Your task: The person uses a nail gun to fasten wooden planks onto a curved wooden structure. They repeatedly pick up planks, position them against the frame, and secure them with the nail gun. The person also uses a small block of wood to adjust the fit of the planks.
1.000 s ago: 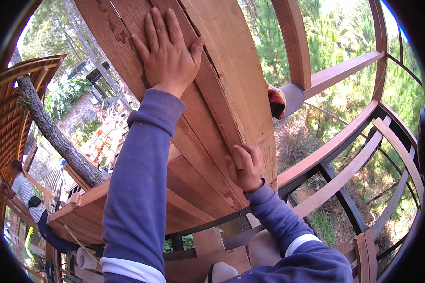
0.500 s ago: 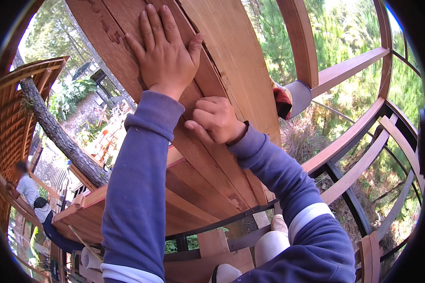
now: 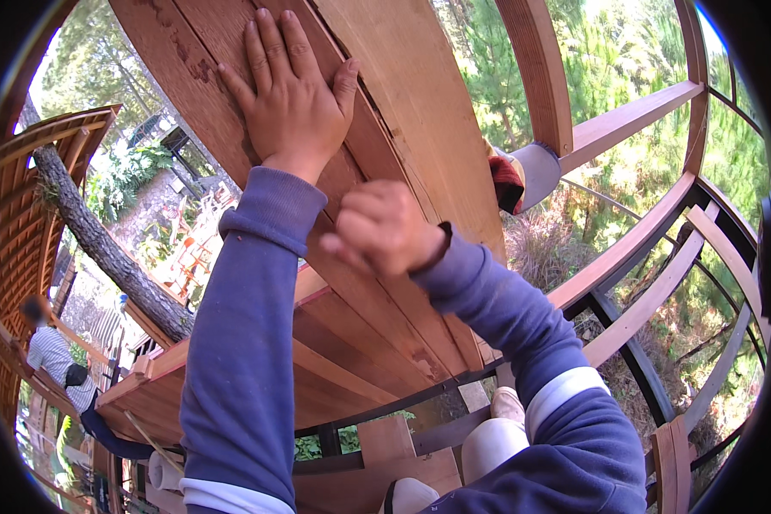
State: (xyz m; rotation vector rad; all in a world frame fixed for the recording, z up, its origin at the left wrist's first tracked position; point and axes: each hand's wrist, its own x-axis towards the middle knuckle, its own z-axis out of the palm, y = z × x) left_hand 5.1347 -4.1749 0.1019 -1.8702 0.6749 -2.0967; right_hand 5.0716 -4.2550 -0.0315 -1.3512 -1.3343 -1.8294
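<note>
On your far left, a person in a striped shirt (image 3: 60, 367) stands beside a curved wooden structure (image 3: 15, 223), behind a leaning tree trunk (image 3: 103, 244). Nearer to you are the reddish boards (image 3: 201, 68), which run from the top of your view down to the lower middle.

Your left hand (image 3: 295, 120) lies flat on these boards, its fingers straight, a little spread and grasping nothing. I suppose that you lay the palm so wide in order to steady the wood, or to lean on it.

To the right of your left wrist is your right hand (image 3: 385, 227), its fingers clenched into a fist and the thumb side toward the left. It is blurred, so I cannot tell if it touches the boards or hides something small. A fist so formed seems suited for knocking more than for gripping.

Farther right, the pale board (image 3: 420, 94) lies along the reddish boards, and at its outer edge is a red and dark cloth thing (image 3: 507, 182), perhaps a glove.

Compared with 0.5 seconds ago, your left hand keeps its flat place, while your right fist, sharp then, is now smeared, so probably it is moving. The change from 1 second ago is larger: your right hand was lower, near the boards' right edge, its fingers loosely curled.
</note>
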